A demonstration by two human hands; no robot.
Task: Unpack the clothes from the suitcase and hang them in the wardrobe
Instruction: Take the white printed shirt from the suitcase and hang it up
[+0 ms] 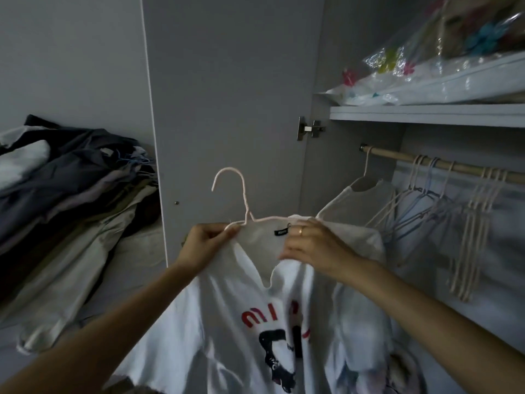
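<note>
A white T-shirt point(233, 302) with red letters and a black print hangs in front of me on a pale pink hanger point(244, 200). My left hand point(206, 244) pinches the shirt's left shoulder together with the hanger's arm. My right hand point(312, 248), with a ring on one finger, grips the collar and right shoulder of the shirt over the hanger. The hanger's hook points up and left, free of the wooden rail point(443, 166) inside the open wardrobe at right. One white garment point(360, 200) hangs on that rail. No suitcase is in view.
Several empty hangers point(468, 223) hang on the rail to the right. A shelf point(426, 113) above holds plastic-wrapped bedding point(426, 75). The open wardrobe door point(227, 95) stands straight ahead. A pile of dark and beige clothes point(71, 189) lies at left.
</note>
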